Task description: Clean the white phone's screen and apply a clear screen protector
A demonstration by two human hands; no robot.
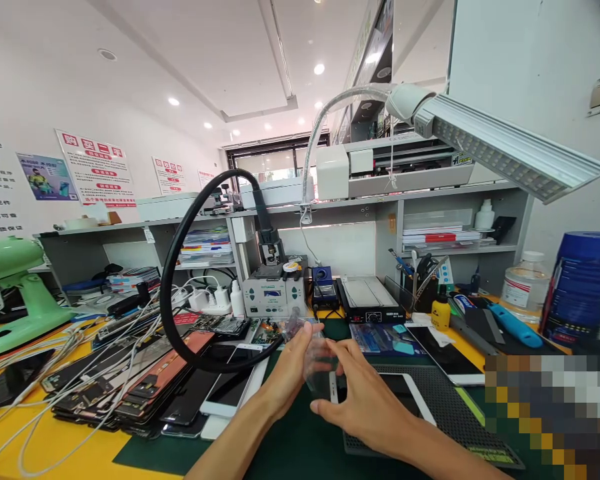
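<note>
Above the dark green mat, a clear plastic piece, perhaps a bag or film, sits between my hands; its exact shape is hard to make out. My left hand has its fingers around the left side of it. On the other side is my right hand, thumb stretched away from the bent fingers, fingertips close to the plastic's upper edge. Whether they touch it I cannot tell. Partly hidden beneath my right hand, a white-framed tablet lies on a black textured pad.
Stacked phone screens and parts with white cables fill the left. A black hose loops from the grey rework station. At right are a white-framed screen, a yellow bottle and a clear bottle. A lamp hangs overhead.
</note>
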